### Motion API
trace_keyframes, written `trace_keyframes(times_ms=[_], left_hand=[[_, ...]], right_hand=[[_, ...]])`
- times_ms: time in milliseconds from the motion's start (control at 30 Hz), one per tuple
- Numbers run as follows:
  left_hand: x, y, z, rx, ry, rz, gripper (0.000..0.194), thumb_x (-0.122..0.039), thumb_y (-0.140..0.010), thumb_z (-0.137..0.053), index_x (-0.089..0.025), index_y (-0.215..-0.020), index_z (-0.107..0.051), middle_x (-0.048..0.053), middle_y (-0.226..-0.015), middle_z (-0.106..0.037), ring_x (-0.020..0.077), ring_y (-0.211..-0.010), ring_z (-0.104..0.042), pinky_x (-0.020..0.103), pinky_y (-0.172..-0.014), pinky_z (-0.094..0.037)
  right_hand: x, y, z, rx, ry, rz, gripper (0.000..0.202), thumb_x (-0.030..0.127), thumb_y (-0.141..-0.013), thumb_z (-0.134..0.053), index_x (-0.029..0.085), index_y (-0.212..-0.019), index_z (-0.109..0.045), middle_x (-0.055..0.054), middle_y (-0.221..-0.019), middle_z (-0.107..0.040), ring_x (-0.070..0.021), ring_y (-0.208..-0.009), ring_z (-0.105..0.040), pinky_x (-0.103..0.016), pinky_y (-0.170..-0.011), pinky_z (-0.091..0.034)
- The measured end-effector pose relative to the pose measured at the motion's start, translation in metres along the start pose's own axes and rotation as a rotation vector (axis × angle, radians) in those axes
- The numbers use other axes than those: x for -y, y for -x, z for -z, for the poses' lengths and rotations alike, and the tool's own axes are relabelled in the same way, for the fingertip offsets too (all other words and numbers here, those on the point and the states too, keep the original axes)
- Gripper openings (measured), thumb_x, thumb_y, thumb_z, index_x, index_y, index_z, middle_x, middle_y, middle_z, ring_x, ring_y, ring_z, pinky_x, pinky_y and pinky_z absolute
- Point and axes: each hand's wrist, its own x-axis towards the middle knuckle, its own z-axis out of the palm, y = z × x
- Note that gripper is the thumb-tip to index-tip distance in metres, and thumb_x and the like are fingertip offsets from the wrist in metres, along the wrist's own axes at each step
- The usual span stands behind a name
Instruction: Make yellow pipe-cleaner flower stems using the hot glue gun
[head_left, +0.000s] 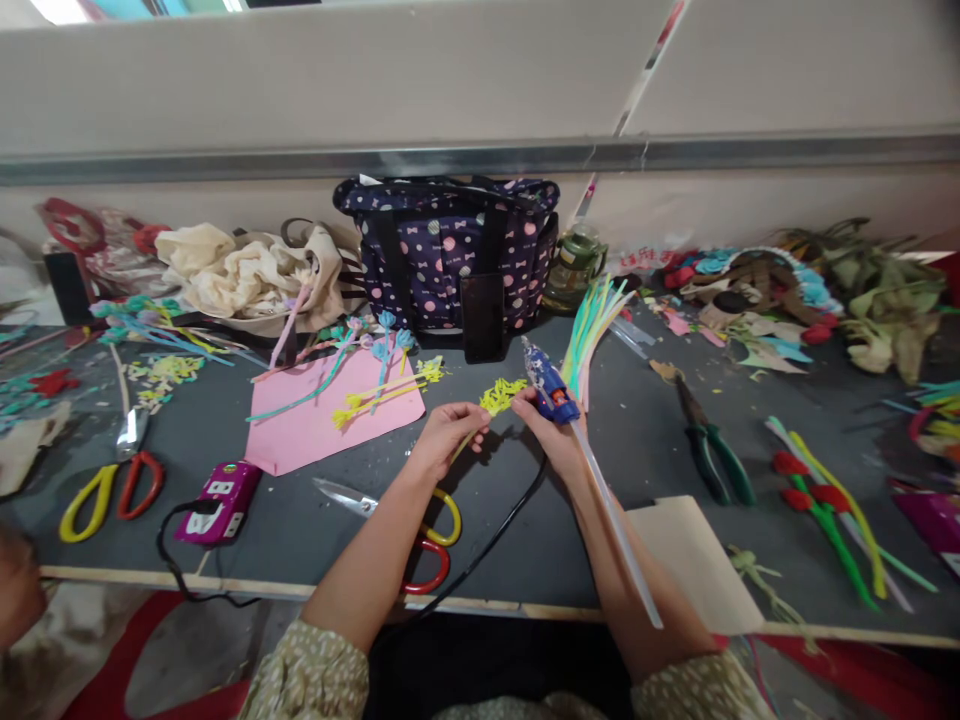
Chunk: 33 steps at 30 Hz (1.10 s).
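My left hand (453, 438) is closed, its fingertips pinching a thin yellow pipe cleaner stem (460, 447). In my right hand (553, 437) rests a blue glue gun (550, 385), nozzle pointing up and away, with a long clear glue stick (611, 515) sticking out of its back. My right thumb and fingertips are beside a small heap of short yellow pieces (502, 396) that lies between the hands; whether they touch it I cannot tell. Under my left forearm lie scissors (442, 518) with yellow and red handles. A black cord (487, 550) runs below my hands.
Yellow pipe cleaner flowers (367, 402) lie on a pink sheet (292, 425). Behind stand a phone (482, 318) and a patterned bag (450, 250). Coloured pipe cleaners (592, 335), pliers (709, 440) and a beige card (697, 560) are right; a purple box (219, 502) is left.
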Motion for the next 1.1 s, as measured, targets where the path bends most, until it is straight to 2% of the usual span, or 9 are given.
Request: trace_keyframes(times_ms=[233,567,1100], left_hand=[[0.002,-0.001,0.002,0.021,-0.010,0.009,0.024,-0.030,-0.061,-0.080,-0.012,-0.071,-0.066,0.000,-0.059,-0.060,0.0071,-0.046,-0.052,0.019,-0.045,-0.044],[0.003,-0.001,0.002,0.029,-0.038,0.012,0.023,-0.030,-0.062,-0.078,-0.013,-0.071,-0.067,0.000,-0.059,-0.060,0.0066,-0.046,-0.052,0.018,-0.045,-0.042],[0.006,-0.002,0.003,0.033,-0.052,-0.022,0.019,-0.028,-0.063,-0.076,-0.013,-0.070,-0.067,0.000,-0.059,-0.059,0.0067,-0.046,-0.051,0.018,-0.045,-0.042]], right_hand=[[-0.002,-0.002,0.002,0.014,-0.001,-0.026,0.024,0.035,-0.069,-0.072,0.020,-0.081,-0.058,0.000,-0.077,-0.060,-0.0145,-0.067,-0.058,-0.031,-0.065,-0.049],[-0.006,-0.002,0.002,0.064,0.026,0.044,0.022,0.031,-0.071,-0.071,0.020,-0.081,-0.056,0.001,-0.076,-0.059,-0.0130,-0.065,-0.056,-0.029,-0.063,-0.048],[-0.011,-0.001,0.003,0.105,0.102,0.062,0.018,0.029,-0.074,-0.069,0.021,-0.083,-0.055,0.001,-0.075,-0.059,-0.0120,-0.061,-0.054,-0.027,-0.061,-0.047]])
